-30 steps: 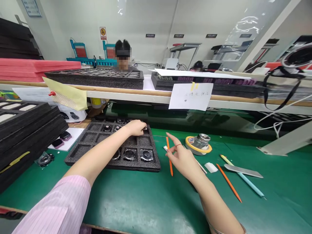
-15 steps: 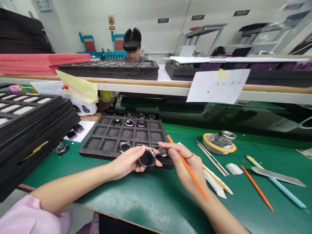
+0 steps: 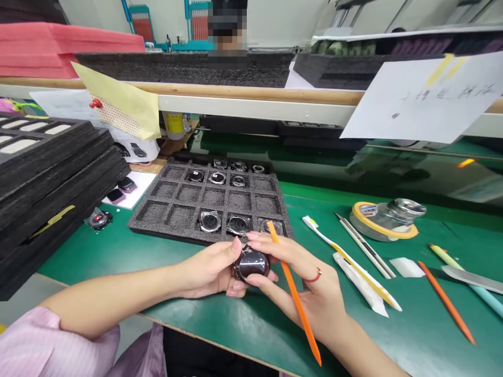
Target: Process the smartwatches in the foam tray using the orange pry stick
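Observation:
A round dark watch body (image 3: 250,263) with a glossy face is pinched between both hands just in front of the black foam tray (image 3: 165,215). My left hand (image 3: 210,268) grips its left side with thumb and fingers. My right hand (image 3: 302,285) touches its right side with its fingertips while an orange stick (image 3: 295,296) lies clamped across its fingers, pointing down toward me. The tray's cells hold several more watch bodies in its near and far rows.
Stacked black foam trays (image 3: 43,173) fill the left. On the green mat to the right lie a toothbrush (image 3: 349,262), a white wipe (image 3: 406,267), another orange stick (image 3: 446,301), a tape roll with a glass jar (image 3: 383,220). A person sits beyond the shelf (image 3: 251,97).
My left hand reached into the tray's far row, took out a watch body and brought it to the near edge. My right hand picked up the orange stick and joined it.

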The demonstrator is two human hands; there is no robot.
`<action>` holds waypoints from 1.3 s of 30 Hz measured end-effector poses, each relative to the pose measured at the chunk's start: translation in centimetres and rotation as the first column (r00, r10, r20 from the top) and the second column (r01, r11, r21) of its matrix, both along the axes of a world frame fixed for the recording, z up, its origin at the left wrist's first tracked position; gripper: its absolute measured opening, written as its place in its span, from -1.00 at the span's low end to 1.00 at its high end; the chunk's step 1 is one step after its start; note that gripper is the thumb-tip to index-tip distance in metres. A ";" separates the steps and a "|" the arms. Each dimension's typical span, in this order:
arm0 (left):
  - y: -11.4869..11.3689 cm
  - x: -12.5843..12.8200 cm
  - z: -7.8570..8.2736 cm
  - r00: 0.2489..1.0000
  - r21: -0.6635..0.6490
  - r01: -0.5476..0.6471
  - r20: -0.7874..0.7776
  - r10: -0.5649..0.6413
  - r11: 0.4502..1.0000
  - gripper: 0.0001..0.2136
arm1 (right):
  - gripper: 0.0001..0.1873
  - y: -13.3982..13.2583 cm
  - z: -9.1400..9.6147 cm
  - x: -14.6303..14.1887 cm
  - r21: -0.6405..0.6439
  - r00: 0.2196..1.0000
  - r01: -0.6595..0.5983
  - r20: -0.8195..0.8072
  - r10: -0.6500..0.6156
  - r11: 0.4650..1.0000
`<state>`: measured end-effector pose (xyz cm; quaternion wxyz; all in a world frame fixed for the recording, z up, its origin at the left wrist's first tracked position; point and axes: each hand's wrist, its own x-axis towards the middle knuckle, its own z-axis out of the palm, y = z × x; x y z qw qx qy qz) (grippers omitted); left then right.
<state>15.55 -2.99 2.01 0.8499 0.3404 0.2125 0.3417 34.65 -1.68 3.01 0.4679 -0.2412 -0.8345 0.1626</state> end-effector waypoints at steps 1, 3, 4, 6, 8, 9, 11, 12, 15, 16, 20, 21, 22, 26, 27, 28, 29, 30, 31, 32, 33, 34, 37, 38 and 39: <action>0.0 0.0 0.0 1.000 -0.010 0.002 0.010 -0.002 1.000 -0.41 | -0.53 0.0 0.0 0.1 -0.024 1.000 -0.013 0.005 0.013 1.000; -0.1 0.0 0.0 1.000 -0.022 0.001 0.022 -0.001 1.000 -0.39 | -0.41 -0.1 0.0 0.2 -0.056 0.999 -0.037 0.020 0.038 0.998; -0.1 0.0 0.0 1.000 -0.022 -0.005 0.025 0.005 1.000 -0.38 | -0.35 -0.1 0.0 0.3 -0.066 0.999 -0.040 0.027 0.042 0.997; 0.0 -0.1 0.0 1.000 -0.019 -0.019 0.023 0.020 1.000 -0.37 | -0.33 -0.2 0.1 0.3 -0.082 0.999 -0.025 0.039 0.029 0.996; 0.0 -0.1 0.0 0.999 -0.027 -0.037 0.020 0.038 0.999 -0.39 | -0.36 -0.3 0.1 0.2 -0.099 0.999 -0.002 0.045 0.007 0.995; 0.0 -0.1 0.0 0.999 -0.037 -0.043 0.025 0.044 0.998 -0.40 | -0.38 -0.3 0.1 0.2 -0.106 0.999 0.007 0.045 -0.003 0.994; 0.0 -0.2 -0.1 0.998 -0.060 -0.042 0.043 0.044 0.997 -0.43 | -0.40 -0.4 0.1 0.1 -0.110 0.999 0.029 0.041 -0.024 0.994; 0.0 -0.2 -0.1 0.997 -0.066 -0.038 0.058 0.041 0.997 -0.44 | -0.40 -0.4 0.0 0.1 -0.107 0.999 0.039 0.035 -0.036 0.993; 0.0 -0.3 -0.2 0.995 -0.066 -0.023 0.100 0.030 0.998 -0.49 | -0.40 -0.5 0.0 0.2 -0.086 0.997 0.071 0.017 -0.070 0.994; 0.0 -0.3 -0.2 0.994 -0.066 -0.024 0.107 0.031 0.998 -0.51 | -0.40 -0.5 0.0 0.2 -0.072 0.997 0.080 0.012 -0.080 0.994; -0.1 -0.3 -0.1 0.990 -0.077 -0.049 0.126 0.058 0.996 -0.55 | -0.35 -0.5 0.1 0.4 0.042 0.992 0.126 0.017 -0.127 0.991; -0.2 -0.3 -0.1 0.988 -0.083 -0.055 0.137 0.066 0.995 -0.57 | -0.34 -0.5 0.1 0.4 0.084 0.990 0.138 0.030 -0.141 0.987; -0.2 -0.3 0.0 0.986 -0.090 -0.061 0.149 0.074 0.994 -0.59 | -0.36 -0.5 0.2 0.5 0.124 0.987 0.151 0.045 -0.157 0.981; -0.3 -0.2 0.2 0.985 -0.132 -0.064 0.154 0.084 0.989 -0.61 | -0.51 -0.8 0.3 0.8 0.254 0.976 0.176 0.083 -0.203 0.951; -0.3 -0.2 0.2 0.985 -0.137 -0.065 0.149 0.085 0.989 -0.61 | -0.53 -0.9 0.3 0.9 0.280 0.975 0.174 0.087 -0.206 0.944; -0.3 -0.2 0.2 0.986 -0.137 -0.067 0.144 0.086 0.988 -0.60 | -0.56 -0.9 0.3 1.1 0.303 0.974 0.170 0.094 -0.207 0.938; -0.3 -0.2 0.2 0.986 -0.136 -0.069 0.142 0.088 0.988 -0.60 | -0.58 -1.0 0.2 1.2 0.325 0.973 0.161 0.103 -0.205 0.932; -0.3 -0.2 0.2 0.986 -0.136 -0.072 0.142 0.092 0.988 -0.59 | -0.60 -1.1 0.1 1.3 0.344 0.974 0.151 0.110 -0.200 0.927; -0.3 -0.2 0.2 0.985 -0.136 -0.076 0.143 0.095 0.988 -0.60 | -0.62 -1.1 0.0 1.4 0.359 0.974 0.138 0.122 -0.193 0.923; -0.3 -0.2 0.2 0.985 -0.136 -0.077 0.143 0.096 0.988 -0.60 | -0.63 -1.1 -0.1 1.5 0.371 0.973 0.124 0.136 -0.185 0.921; -0.3 -0.1 0.2 0.985 -0.138 -0.078 0.144 0.098 0.987 -0.61 | -0.62 -1.2 -0.1 1.6 0.376 0.973 0.110 0.150 -0.177 0.920; -0.3 -0.1 0.1 0.984 -0.140 -0.079 0.145 0.100 0.987 -0.62 | -0.61 -1.2 -0.2 1.6 0.374 0.973 0.099 0.159 -0.169 0.922; -0.3 0.0 0.0 0.985 -0.149 -0.091 0.135 0.111 0.985 -0.63 | -0.60 -1.2 -0.1 1.4 0.327 0.981 0.070 0.147 -0.124 0.942; -0.3 -0.1 -0.1 0.984 -0.151 -0.095 0.133 0.116 0.984 -0.63 | -0.59 -1.2 -0.1 1.3 0.312 0.984 0.080 0.125 -0.124 0.947; -0.2 -0.1 -0.2 0.984 -0.148 -0.096 0.133 0.116 0.984 -0.63 | -0.59 -1.1 0.0 1.2 0.295 0.985 0.105 0.104 -0.141 0.950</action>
